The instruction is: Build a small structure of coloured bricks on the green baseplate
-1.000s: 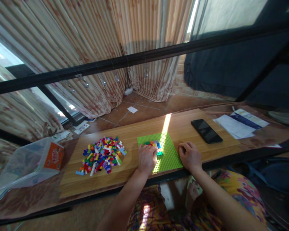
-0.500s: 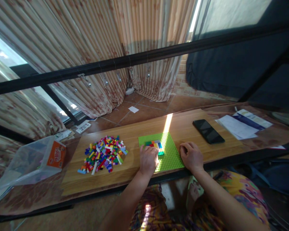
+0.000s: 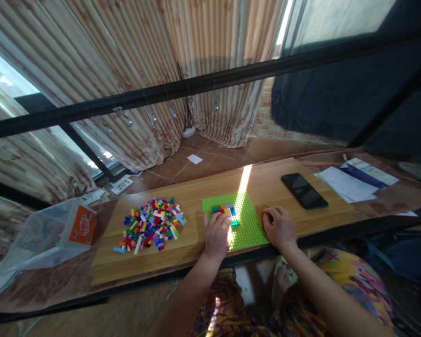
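On the green studded baseplate (image 3: 251, 231) sits a flat patch of toy bricks (image 3: 235, 216) in green, red, orange, grey, blue and teal. My left hand (image 3: 217, 235) is over the near left side of this patch, its fingers bent down and closed against the bricks. Whatever is between the fingertips is hidden by the hand. Just off the plate's right edge, my right hand (image 3: 279, 228) rests on the wooden board, curled into a loose fist with nothing visible in it. A heap of loose toy bricks (image 3: 154, 223) in many colours lies left of the plate.
The wooden board (image 3: 192, 248) lies on a narrow table. A clear plastic bin (image 3: 49, 236) with an orange label stands at the far left. A black phone (image 3: 304, 191) and some papers (image 3: 349, 183) are on the right. A dark rail (image 3: 196, 85) crosses behind the table.
Almost nothing differs. My left hand has shifted very slightly while staying over the brick patch; my right hand keeps its place.
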A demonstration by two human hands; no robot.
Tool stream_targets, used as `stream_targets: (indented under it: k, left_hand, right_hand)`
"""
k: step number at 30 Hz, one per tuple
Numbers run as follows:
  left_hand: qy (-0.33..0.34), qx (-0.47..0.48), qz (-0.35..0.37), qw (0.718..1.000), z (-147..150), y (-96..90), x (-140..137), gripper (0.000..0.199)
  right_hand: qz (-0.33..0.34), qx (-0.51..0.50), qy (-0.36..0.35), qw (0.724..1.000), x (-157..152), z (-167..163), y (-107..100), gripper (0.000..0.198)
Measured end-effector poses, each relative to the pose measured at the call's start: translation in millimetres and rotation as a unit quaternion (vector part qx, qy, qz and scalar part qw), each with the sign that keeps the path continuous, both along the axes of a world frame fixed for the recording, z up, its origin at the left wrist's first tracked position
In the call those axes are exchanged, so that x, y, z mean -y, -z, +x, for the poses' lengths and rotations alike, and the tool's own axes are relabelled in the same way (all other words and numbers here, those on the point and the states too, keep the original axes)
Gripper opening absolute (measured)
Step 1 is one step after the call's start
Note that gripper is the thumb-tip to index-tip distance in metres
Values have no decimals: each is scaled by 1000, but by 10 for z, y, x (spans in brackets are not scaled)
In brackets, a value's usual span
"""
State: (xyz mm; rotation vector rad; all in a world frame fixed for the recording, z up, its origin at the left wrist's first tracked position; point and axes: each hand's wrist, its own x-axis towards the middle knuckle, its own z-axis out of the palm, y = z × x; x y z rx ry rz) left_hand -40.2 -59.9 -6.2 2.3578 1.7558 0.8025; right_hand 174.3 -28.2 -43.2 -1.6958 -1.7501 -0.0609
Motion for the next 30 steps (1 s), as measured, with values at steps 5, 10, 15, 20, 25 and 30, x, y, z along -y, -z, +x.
stream_targets:
  k: [5, 10, 15, 20, 25, 30]
  left_hand:
    - [-1, -10, 15, 1000, 0, 29, 18, 22]
    - [-7, -20, 35, 999, 1, 53, 26, 21]
    - [-21, -13, 43, 999, -8, 52, 59, 17]
    - [-23, -3, 23, 999, -26, 13, 70, 15]
    - [-18, 7, 5, 1000, -81, -17, 106, 18]
    - [-43, 21, 30, 998, -239, 44, 263, 34]
  right_hand:
    - [0, 0, -1, 1000, 6, -2, -11, 14]
    - [3, 2, -1, 1000, 8, -2, -13, 14]
    - [9, 2, 2, 1000, 4, 3, -4, 15]
    - [7, -2, -5, 1000, -2, 11, 3, 15]
    - [5, 5, 2, 1000, -6, 13, 6, 16]
    - [5, 1, 3, 1000, 0, 9, 6, 17]
